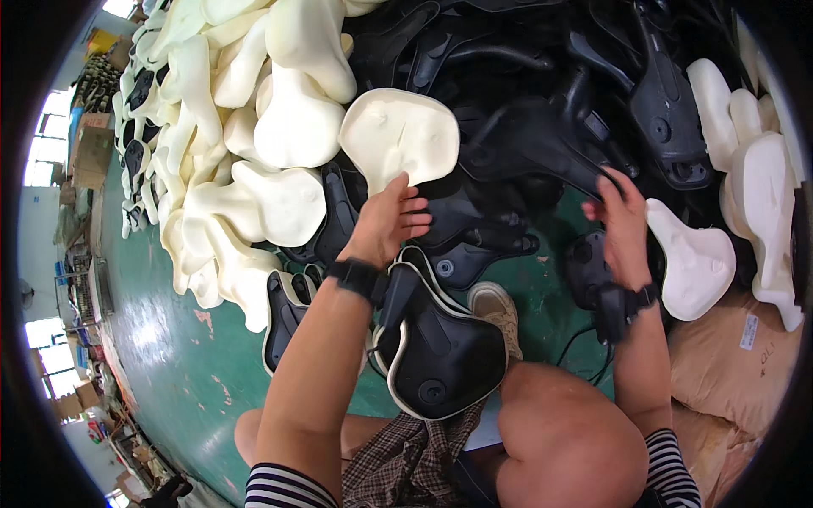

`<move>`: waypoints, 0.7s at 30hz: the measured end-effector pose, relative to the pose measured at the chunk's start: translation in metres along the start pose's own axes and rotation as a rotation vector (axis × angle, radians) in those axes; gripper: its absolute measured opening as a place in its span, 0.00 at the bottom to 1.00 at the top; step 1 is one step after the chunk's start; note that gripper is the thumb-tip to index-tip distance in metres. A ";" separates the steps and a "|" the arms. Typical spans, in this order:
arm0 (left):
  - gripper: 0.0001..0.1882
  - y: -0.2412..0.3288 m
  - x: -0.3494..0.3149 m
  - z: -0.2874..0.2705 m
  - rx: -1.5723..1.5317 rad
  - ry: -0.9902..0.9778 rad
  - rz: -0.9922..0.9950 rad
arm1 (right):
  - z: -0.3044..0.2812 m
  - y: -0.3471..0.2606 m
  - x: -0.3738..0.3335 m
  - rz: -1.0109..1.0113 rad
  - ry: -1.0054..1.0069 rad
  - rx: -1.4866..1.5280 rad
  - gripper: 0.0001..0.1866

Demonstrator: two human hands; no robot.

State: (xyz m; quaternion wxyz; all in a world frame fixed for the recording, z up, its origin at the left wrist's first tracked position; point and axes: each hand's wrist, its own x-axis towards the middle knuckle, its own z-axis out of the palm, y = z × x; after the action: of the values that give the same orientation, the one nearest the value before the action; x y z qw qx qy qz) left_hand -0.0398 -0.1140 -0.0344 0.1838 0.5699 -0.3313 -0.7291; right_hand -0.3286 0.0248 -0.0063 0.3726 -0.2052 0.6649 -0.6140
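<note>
My left hand is at the narrow nose of a cream foam bicycle saddle pad, its thumb on the pad. The pad's wide end points away from me, hollow side up. Farther right, my right hand has its fingers around the narrow tip of a black plastic saddle base. That base's wide end reaches left over the dark pile. Between my forearms, close to my lap, rests a stack of black saddle bases with cream pads. Both wrists carry black strapped devices.
Cream pads heap up at the far left, black bases at the far right. More cream pads stand at the right edge above brown sacks. A white pad lies beside my right wrist. My shoe rests on the green floor.
</note>
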 end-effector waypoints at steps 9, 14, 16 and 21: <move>0.17 -0.030 0.060 0.037 -0.489 0.153 -0.084 | -0.058 -0.060 -0.037 -0.340 -0.066 -0.731 0.07; 0.13 -0.033 0.049 0.037 -0.520 0.237 -0.088 | -0.054 -0.012 0.040 -0.355 0.098 -0.809 0.08; 0.18 -0.036 0.049 0.024 -0.608 0.241 -0.165 | -0.056 -0.015 0.042 0.030 0.246 -0.534 0.11; 0.40 -0.040 0.065 0.038 -0.659 0.109 -0.189 | -0.095 0.029 0.021 -0.011 0.374 -0.323 0.21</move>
State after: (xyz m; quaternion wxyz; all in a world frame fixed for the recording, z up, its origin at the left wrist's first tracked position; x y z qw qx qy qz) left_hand -0.0905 -0.1171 -0.1033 0.3068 0.5464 -0.0136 -0.7792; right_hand -0.4080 0.0776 -0.0422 0.2020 -0.1484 0.8106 -0.5293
